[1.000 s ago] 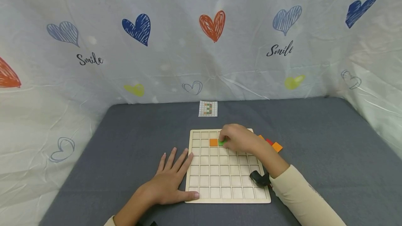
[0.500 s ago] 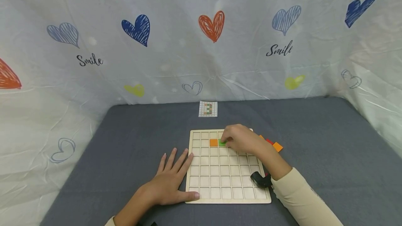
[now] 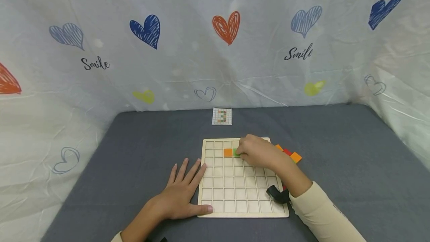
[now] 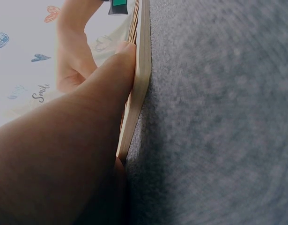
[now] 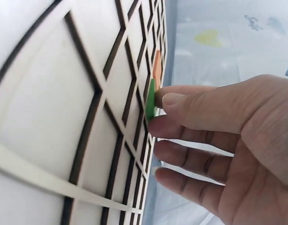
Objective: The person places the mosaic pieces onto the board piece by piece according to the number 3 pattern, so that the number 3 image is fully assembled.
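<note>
A square wooden grid board (image 3: 229, 182) lies on the table. My left hand (image 3: 181, 197) is spread flat at the board's left side, with thumb and a fingertip on its edge; in the left wrist view the thumb (image 4: 120, 61) presses the rim. An orange tile (image 3: 228, 152) sits in a cell of the second row, and a green tile (image 3: 236, 152) lies in the cell to its right. My right hand (image 3: 256, 151) is over the board, its fingertips touching the green tile. From the right wrist, the green tile (image 5: 150, 101) shows beside the loosely bent fingers, thumb close to the index finger.
Loose orange tiles (image 3: 296, 157) and a red tile (image 3: 287, 152) lie right of the board, partly behind the right arm. A small pattern card (image 3: 222, 116) lies beyond the board. A black strap piece (image 3: 277, 195) hangs under the right wrist, over the board.
My right hand has slid slightly to the right, its fingertips now at the green tile's right part. The tiles keep their cells, and my left hand has not moved.
</note>
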Demonstrator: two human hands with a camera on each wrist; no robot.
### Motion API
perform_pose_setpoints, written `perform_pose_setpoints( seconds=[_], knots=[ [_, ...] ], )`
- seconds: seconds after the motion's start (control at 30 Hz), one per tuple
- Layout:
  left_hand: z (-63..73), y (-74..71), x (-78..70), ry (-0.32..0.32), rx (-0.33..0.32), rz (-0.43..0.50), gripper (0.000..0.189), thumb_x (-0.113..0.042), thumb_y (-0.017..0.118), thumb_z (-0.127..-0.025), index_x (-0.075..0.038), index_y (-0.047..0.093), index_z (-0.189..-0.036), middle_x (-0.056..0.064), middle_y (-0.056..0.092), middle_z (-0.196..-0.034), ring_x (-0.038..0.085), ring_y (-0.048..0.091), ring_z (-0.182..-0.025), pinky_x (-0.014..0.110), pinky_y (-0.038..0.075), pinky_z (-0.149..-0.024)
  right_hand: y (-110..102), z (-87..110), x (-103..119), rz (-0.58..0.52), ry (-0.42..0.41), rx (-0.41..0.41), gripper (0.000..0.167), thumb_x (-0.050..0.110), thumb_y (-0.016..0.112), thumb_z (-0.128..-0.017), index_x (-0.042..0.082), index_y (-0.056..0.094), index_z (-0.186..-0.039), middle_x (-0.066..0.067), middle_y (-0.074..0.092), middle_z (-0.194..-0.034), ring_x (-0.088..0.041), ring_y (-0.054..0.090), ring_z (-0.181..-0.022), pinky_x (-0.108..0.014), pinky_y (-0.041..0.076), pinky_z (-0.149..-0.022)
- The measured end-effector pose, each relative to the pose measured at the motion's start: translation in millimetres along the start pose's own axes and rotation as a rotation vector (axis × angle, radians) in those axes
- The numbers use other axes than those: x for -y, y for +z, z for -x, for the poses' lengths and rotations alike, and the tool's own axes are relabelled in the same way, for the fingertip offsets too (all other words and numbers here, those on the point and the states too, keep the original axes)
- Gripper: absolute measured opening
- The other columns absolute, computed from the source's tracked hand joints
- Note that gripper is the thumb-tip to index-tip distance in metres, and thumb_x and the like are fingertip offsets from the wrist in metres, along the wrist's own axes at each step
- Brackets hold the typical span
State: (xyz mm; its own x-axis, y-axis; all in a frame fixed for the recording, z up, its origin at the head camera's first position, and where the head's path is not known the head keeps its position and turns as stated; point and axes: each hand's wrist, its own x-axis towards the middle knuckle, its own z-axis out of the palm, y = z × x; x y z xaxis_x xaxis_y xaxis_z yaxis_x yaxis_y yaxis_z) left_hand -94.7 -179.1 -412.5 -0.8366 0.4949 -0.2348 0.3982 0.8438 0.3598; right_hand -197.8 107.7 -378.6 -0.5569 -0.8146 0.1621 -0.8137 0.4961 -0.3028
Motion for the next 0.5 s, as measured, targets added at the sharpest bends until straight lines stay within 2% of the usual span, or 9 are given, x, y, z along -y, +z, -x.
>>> perform_pose_setpoints(
  seconds=[0.13,0.33,0.5],
  knots=[
    [0.6,-0.9,-0.5,-0.006,-0.001,-0.01,0.113,-0.085,0.05,-0.081,-0.02,0.008,-0.163,0.003,0.0,-0.168,0.037,-0.014,-0.15,0.065,-0.009,-0.112,-2.0,0.7,3.1,0.0,0.009,0.031,0.025,-0.013,0.065,-0.087,0.01,0.073,-0.08,0.006,0.039,-0.066,-0.01,0.031,-0.061,-0.025,0.032,-0.06],
    [1.4,-0.2,-0.2,0.001,-0.012,-0.012,0.113,-0.085,0.05,-0.081,-0.019,0.008,-0.163,0.004,0.0,-0.168,0.038,-0.013,-0.15,0.066,-0.008,-0.112,-2.3,1.8,4.4,-0.032,0.042,0.057,0.026,-0.013,0.061,-0.088,0.008,0.076,-0.09,0.004,0.054,-0.076,-0.011,0.046,-0.067,-0.026,0.042,-0.064],
    [0.7,0.4,0.5,0.004,-0.006,-0.014,0.113,-0.085,0.05,-0.081,-0.019,0.008,-0.163,0.004,0.0,-0.168,0.038,-0.014,-0.15,0.066,-0.009,-0.111,-2.9,3.9,-0.1,-0.07,0.026,0.071,0.03,-0.015,0.058,-0.088,0.007,0.076,-0.096,0.001,0.057,-0.081,-0.012,0.05,-0.072,-0.027,0.045,-0.067]
  ],
)
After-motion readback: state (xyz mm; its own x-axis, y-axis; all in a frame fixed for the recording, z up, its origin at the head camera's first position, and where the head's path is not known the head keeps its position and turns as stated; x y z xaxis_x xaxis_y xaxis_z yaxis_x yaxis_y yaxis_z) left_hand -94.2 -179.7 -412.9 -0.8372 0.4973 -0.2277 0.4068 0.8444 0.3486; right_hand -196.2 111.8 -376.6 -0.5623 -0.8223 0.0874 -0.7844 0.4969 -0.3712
